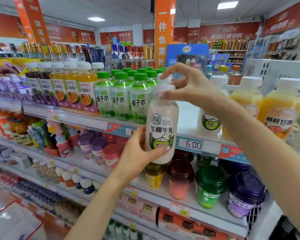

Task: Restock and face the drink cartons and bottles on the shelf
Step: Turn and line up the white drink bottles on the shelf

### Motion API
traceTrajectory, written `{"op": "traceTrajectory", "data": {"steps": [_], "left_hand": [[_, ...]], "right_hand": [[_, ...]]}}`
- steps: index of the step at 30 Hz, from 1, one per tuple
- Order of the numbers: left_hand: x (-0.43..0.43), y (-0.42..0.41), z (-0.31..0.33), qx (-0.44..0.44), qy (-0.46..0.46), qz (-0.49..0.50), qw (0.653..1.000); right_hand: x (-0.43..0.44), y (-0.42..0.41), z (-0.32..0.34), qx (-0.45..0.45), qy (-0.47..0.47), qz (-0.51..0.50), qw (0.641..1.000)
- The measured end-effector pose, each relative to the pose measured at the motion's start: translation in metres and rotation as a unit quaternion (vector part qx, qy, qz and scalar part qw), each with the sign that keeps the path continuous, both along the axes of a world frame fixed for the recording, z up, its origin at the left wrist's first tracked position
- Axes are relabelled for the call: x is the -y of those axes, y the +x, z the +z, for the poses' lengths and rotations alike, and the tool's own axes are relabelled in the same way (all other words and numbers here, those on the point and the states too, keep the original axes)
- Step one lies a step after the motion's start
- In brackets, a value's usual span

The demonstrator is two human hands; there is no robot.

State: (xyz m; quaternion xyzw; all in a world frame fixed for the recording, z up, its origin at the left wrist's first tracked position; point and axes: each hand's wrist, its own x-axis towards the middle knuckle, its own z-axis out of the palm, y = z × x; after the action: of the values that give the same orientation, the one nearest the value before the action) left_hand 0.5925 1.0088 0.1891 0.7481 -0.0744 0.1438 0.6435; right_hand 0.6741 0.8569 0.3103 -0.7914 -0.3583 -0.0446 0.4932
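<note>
A bare stretch of the top shelf [187, 116] lies open between the green-capped coconut water bottles [121, 97] on its left and a white milk bottle [209, 122] on its right, with orange juice bottles [279, 110] standing beyond that. A coconut milk bottle [161, 125], held by the left hand [137, 153] and right hand [185, 85], blocks the gap's left part.

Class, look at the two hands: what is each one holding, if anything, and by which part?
Both hold one white milk bottle: the left hand grips its lower body, and the right hand pinches its white cap.
</note>
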Motion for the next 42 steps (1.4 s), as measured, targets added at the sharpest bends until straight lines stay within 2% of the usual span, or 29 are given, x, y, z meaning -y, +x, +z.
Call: {"op": "traceTrajectory", "data": {"steps": [4, 9, 13, 16, 22, 28, 31, 36, 38, 42], "left_hand": [[-0.008, -0.020, -0.031, -0.005, -0.042, 0.047, 0.998], [-0.017, -0.035, -0.055, -0.026, -0.080, 0.086, 0.993], [-0.028, -0.042, -0.065, -0.044, -0.082, 0.103, 0.990], [-0.031, -0.049, -0.071, -0.060, -0.093, 0.094, 0.989], [-0.040, -0.054, -0.084, -0.086, -0.097, 0.086, 0.988], [-0.044, -0.052, -0.093, -0.102, -0.094, 0.087, 0.986], [-0.042, -0.050, -0.095, -0.102, -0.072, 0.118, 0.985], [-0.031, -0.047, -0.095, -0.097, 0.044, 0.231, 0.967], [-0.029, -0.047, -0.094, -0.095, 0.074, 0.245, 0.962], [-0.035, -0.047, -0.088, -0.090, 0.040, 0.212, 0.972]], "right_hand": [[-0.025, -0.010, -0.055, -0.049, 0.080, 0.015, 0.995], [-0.048, -0.027, -0.128, -0.113, 0.066, 0.057, 0.990], [-0.058, -0.036, -0.160, -0.172, 0.089, 0.093, 0.977], [-0.059, -0.036, -0.168, -0.178, 0.089, 0.083, 0.977], [-0.052, -0.028, -0.176, -0.262, 0.116, 0.133, 0.949], [-0.047, -0.021, -0.190, -0.271, 0.096, 0.143, 0.947], [-0.047, -0.023, -0.190, -0.282, 0.082, 0.152, 0.944], [-0.059, -0.030, -0.191, -0.262, 0.063, 0.123, 0.955], [-0.062, -0.032, -0.191, -0.251, 0.077, 0.096, 0.960], [-0.060, -0.030, -0.189, -0.242, 0.090, 0.078, 0.963]]}}
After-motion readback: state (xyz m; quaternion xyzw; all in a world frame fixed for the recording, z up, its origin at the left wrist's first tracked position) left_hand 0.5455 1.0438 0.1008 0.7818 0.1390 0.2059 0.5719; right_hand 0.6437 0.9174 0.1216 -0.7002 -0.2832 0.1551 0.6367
